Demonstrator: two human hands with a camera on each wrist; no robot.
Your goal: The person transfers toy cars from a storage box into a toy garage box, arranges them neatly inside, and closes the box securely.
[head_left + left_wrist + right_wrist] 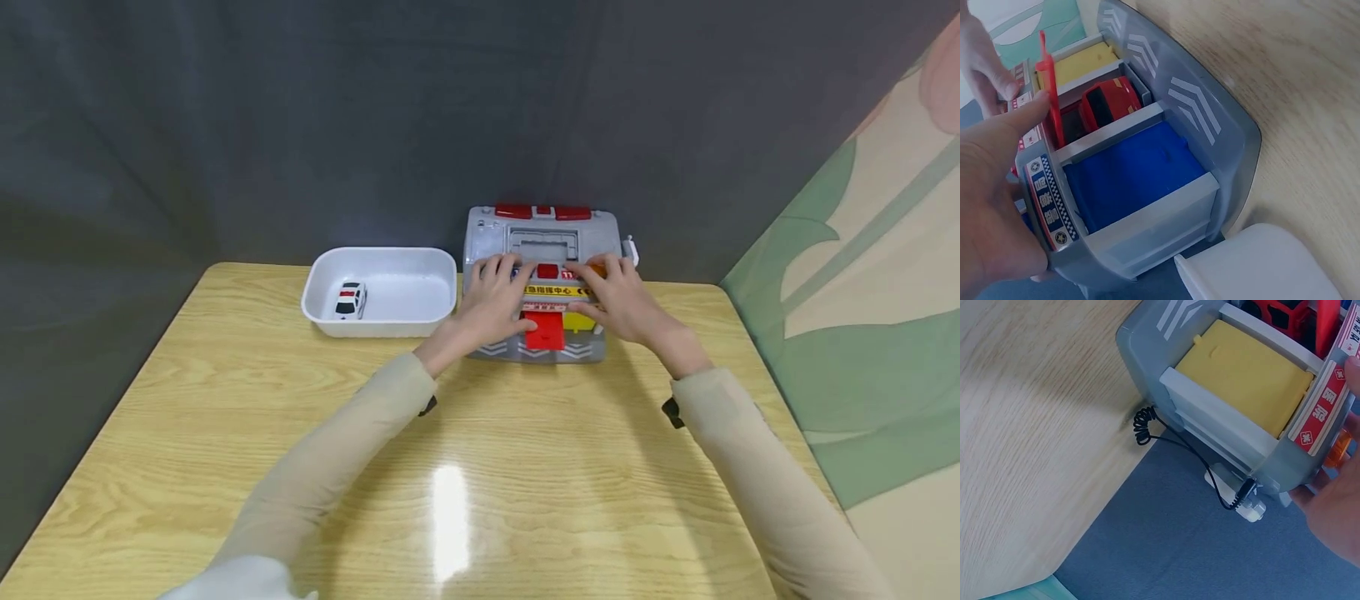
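A grey plastic toy garage (483, 242) stands just past twelve o'clock. The left hand (491, 300) lies spread over it, thumb pressing the raised red plastic flap (1049, 78) above a red toy car (1110, 103). The right hand (622, 300) straddles the front edge; I cannot tell how firmly. Best, probably: steady the body, and push the flap gently to spare its hinge. Glossy wood-grain table (525, 458); dark curtain (375, 125) at twelve o'clock, leaf-patterned wall (900, 358) at three.
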